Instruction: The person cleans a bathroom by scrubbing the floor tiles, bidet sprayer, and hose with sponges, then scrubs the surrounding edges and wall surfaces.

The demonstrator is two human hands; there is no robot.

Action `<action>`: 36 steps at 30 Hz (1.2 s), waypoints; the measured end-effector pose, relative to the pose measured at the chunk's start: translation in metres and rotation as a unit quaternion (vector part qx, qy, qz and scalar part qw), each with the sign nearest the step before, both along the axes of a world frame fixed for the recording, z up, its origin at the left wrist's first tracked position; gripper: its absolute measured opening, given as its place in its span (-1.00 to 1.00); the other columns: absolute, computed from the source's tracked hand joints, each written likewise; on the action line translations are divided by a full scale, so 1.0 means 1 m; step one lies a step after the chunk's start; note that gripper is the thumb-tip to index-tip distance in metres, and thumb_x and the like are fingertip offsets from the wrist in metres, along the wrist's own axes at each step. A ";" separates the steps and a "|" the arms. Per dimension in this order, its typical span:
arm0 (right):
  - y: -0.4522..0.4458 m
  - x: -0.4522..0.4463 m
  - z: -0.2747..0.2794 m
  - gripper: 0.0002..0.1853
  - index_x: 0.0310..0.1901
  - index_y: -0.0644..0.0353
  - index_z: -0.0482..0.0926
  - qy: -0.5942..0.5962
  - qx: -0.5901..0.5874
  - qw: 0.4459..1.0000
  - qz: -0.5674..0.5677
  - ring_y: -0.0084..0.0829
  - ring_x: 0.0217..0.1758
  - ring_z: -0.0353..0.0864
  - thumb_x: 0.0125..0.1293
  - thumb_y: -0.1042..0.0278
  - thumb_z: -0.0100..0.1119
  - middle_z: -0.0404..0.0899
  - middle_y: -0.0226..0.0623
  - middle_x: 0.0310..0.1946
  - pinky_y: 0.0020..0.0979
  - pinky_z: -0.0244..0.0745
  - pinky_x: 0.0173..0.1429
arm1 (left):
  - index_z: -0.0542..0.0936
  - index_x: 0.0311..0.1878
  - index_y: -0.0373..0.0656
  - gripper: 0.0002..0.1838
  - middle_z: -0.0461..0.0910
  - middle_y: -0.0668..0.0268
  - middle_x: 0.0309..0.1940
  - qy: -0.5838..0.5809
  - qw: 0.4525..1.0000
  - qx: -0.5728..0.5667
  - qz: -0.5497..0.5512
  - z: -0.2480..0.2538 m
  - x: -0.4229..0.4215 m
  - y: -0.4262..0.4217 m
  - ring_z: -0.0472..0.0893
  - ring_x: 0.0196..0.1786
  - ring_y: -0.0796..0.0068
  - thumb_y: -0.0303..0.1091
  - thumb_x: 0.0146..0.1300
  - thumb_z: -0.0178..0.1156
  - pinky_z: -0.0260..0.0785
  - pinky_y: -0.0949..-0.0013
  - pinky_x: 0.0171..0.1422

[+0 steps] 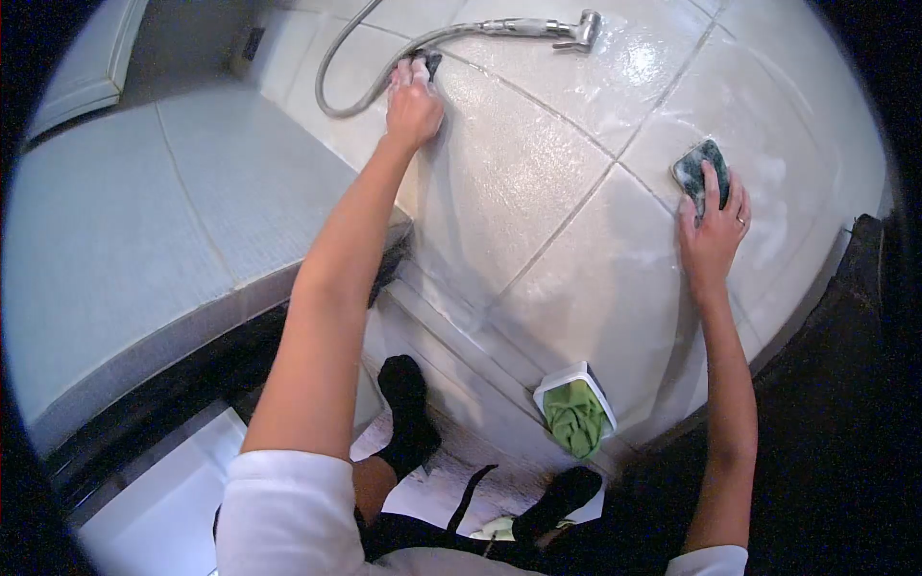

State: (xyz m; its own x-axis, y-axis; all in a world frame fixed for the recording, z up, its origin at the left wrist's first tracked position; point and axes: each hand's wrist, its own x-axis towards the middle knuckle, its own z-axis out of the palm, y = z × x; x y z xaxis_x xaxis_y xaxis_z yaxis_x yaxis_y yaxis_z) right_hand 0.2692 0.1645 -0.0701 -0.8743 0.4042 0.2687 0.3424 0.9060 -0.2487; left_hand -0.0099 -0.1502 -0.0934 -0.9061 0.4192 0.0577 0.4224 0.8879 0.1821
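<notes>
Dark green and streaked with white suds, one sponge (697, 171) lies against the pale tiles (538, 192) at the right, under the right hand (713, 226). That hand is partly spread: the thumb sits at one edge, the index finger lies across the face and the other fingers bend along the far edge, keeping hold of the sponge's near end. One ring shows on it. Foam smears the tiles just beside it.

Well apart, further left, the left hand (415, 104) is bent with its fingers curled down towards the tiles. One small dark object (433, 64) shows at its fingertips; whether the hand grips it, I cannot tell.

One metal hose (331, 77) loops just beside the left hand, crowding the space there, and runs to one shower sprayer (579, 32) lying on the tiles. Nearer the body, one white container (550, 384) with one green cloth (575, 420) inside sits near the raised edge (451, 322), between the tiles and the feet. Two feet in black socks (404, 386) are below. One grey tiled ledge (144, 221) fills the left side, close to the left forearm. One white basin-like thing (178, 499) is partly visible at lower left.
</notes>
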 end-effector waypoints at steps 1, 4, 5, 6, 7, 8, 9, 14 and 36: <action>-0.001 0.000 0.001 -0.43 0.26 -0.13 0.35 0.001 0.000 1.000 -0.005 -0.02 0.29 0.17 0.15 0.25 0.13 0.24 -0.07 0.23 -0.06 0.05 0.36 | 0.20 0.31 -0.38 -0.48 0.14 -0.20 0.32 0.044 0.999 -0.014 0.006 -0.008 -0.006 -0.002 0.07 0.42 -0.13 -0.31 0.34 -0.30 -0.09 0.04 0.48; 0.000 -0.001 0.001 -0.43 0.25 -0.13 0.35 0.000 0.004 1.000 -0.005 -0.02 0.29 0.17 0.14 0.26 0.14 0.24 -0.06 0.22 -0.06 0.05 0.36 | 0.19 0.29 -0.47 -0.40 0.13 -0.26 0.31 0.050 0.984 0.029 -0.168 -0.007 0.075 0.045 0.10 0.40 -0.18 -0.47 0.14 -0.10 -0.13 0.02 0.49; 0.000 -0.001 0.000 -0.43 0.25 -0.13 0.35 0.004 0.003 1.000 -0.002 -0.02 0.29 0.17 0.14 0.26 0.15 0.24 -0.06 0.22 -0.06 0.05 0.36 | 0.23 0.29 -0.41 -0.44 0.12 -0.22 0.33 -0.013 0.983 0.059 -0.174 0.003 0.114 0.065 0.10 0.41 -0.15 -0.47 0.16 -0.13 -0.11 0.02 0.49; -0.001 0.000 0.000 -0.43 0.25 -0.12 0.35 0.008 0.001 1.000 0.001 -0.01 0.29 0.17 0.14 0.26 0.15 0.24 -0.05 0.22 -0.06 0.05 0.36 | 0.25 0.30 -0.33 -0.45 0.10 -0.18 0.35 -0.030 0.974 0.002 -0.225 0.009 0.146 0.076 0.08 0.42 -0.12 -0.46 0.19 -0.15 -0.10 0.03 0.49; 0.000 -0.001 0.001 -0.43 0.25 -0.12 0.35 0.009 0.004 1.000 0.001 -0.01 0.29 0.17 0.14 0.26 0.15 0.24 -0.05 0.22 -0.06 0.05 0.36 | 0.24 0.31 -0.31 -0.45 0.09 -0.16 0.36 -0.064 0.968 0.001 -0.243 0.023 0.144 0.080 0.09 0.42 -0.11 -0.45 0.21 -0.16 -0.09 0.04 0.49; 0.000 0.000 0.001 -0.43 0.25 -0.11 0.35 0.003 0.001 1.000 0.002 -0.02 0.29 0.18 0.14 0.26 0.15 0.25 -0.06 0.22 -0.06 0.06 0.36 | 0.24 0.32 -0.30 -0.46 0.09 -0.13 0.37 -0.101 0.962 0.001 -0.256 0.033 0.144 0.079 0.10 0.42 -0.10 -0.43 0.23 -0.18 -0.08 0.05 0.49; 0.001 0.001 0.001 -0.43 0.25 -0.11 0.34 -0.001 -0.002 1.000 0.000 -0.03 0.29 0.18 0.14 0.26 0.15 0.25 -0.06 0.22 -0.07 0.06 0.36 | 0.25 0.31 -0.28 -0.48 0.12 -0.13 0.35 -0.060 0.973 0.022 -0.222 0.020 0.125 0.071 0.12 0.41 -0.09 -0.41 0.25 -0.19 -0.05 0.07 0.48; -0.003 0.000 0.004 -0.43 0.25 -0.11 0.34 0.003 -0.003 1.000 -0.006 -0.03 0.29 0.18 0.14 0.26 0.15 0.25 -0.06 0.23 -0.06 0.06 0.36 | 0.21 0.30 -0.36 -0.47 0.16 -0.19 0.31 -0.049 0.989 -0.063 -0.121 0.020 0.053 0.056 0.21 0.37 -0.08 -0.32 0.29 -0.17 0.12 0.09 0.40; 0.001 0.002 -0.002 -0.41 0.25 -0.17 0.32 0.015 0.002 1.000 -0.006 -0.06 0.27 0.21 0.13 0.20 0.16 0.27 -0.14 0.21 -0.04 0.10 0.35 | -0.14 0.26 -0.78 0.02 -0.30 -0.54 0.31 -0.253 0.958 -0.109 0.081 0.048 0.290 -0.003 -0.34 0.44 -0.36 0.16 0.28 -0.06 -0.48 -0.09 0.50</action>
